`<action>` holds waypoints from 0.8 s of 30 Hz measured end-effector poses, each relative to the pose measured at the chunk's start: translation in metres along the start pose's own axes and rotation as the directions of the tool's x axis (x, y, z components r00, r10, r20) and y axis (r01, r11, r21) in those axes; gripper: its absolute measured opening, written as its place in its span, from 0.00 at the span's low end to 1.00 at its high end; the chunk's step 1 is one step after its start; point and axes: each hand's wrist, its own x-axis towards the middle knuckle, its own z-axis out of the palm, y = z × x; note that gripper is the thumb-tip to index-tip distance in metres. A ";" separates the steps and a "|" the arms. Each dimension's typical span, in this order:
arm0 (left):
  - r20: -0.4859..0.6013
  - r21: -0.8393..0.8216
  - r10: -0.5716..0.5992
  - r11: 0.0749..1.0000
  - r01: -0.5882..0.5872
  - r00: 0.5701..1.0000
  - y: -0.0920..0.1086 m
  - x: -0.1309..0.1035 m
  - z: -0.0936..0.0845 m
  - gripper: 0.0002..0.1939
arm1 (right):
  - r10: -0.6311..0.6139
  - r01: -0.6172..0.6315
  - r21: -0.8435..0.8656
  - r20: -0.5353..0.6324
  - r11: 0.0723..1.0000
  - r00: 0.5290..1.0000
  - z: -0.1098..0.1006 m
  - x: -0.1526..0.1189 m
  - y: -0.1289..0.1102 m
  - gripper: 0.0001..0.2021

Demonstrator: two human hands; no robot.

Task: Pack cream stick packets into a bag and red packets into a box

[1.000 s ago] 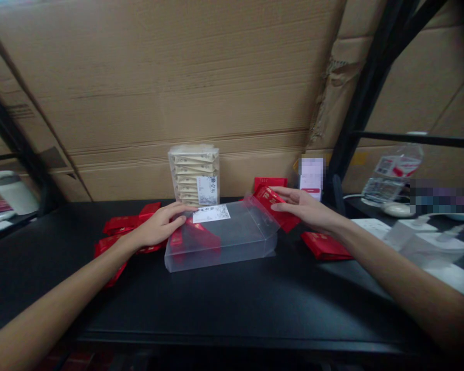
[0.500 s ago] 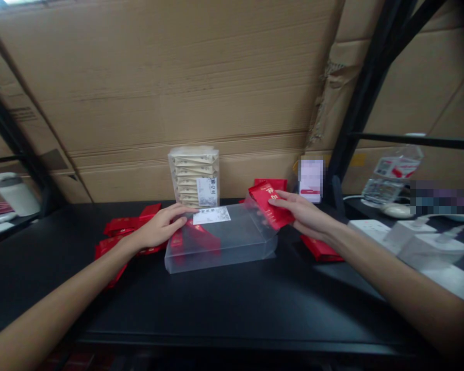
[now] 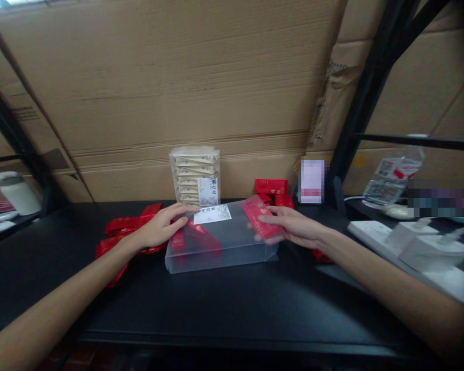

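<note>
A translucent plastic box [image 3: 239, 252] with a white label [image 3: 212, 214] lies flat on the black table. My left hand [image 3: 164, 225] grips its left back edge, fingers over the top and thumb near the label. Some red packets [image 3: 206, 242] show through the plastic inside the left part of the box. At the right end, my right hand [image 3: 297, 228] pinches a red packet [image 3: 260, 215] with gold print. Most of that packet shows through the plastic within the right end, and the fingertips reach that opening.
Behind stands a clear box of cream packets [image 3: 195, 172]. Loose red packets [image 3: 126, 226] lie left of the box, with more [image 3: 271, 186] behind its right end. A phone [image 3: 311, 180] leans at the back; a power strip [image 3: 371, 234] and water bottle [image 3: 394, 172] are at right.
My right hand has moved left and slightly down, bringing the red packet into the right end of the plastic box. My left hand stays on the box.
</note>
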 end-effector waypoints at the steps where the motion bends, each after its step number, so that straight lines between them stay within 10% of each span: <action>1: -0.003 -0.004 0.004 1.000 -0.004 1.000 0.000 0.000 0.000 0.21 | 0.000 0.002 -0.026 0.052 1.000 0.999 0.002 -0.001 0.001 0.26; 24: 0.033 0.006 0.021 1.000 -0.021 0.999 0.008 0.000 0.001 0.20 | -0.066 0.166 -0.346 0.283 0.924 0.957 0.014 -0.007 0.004 0.27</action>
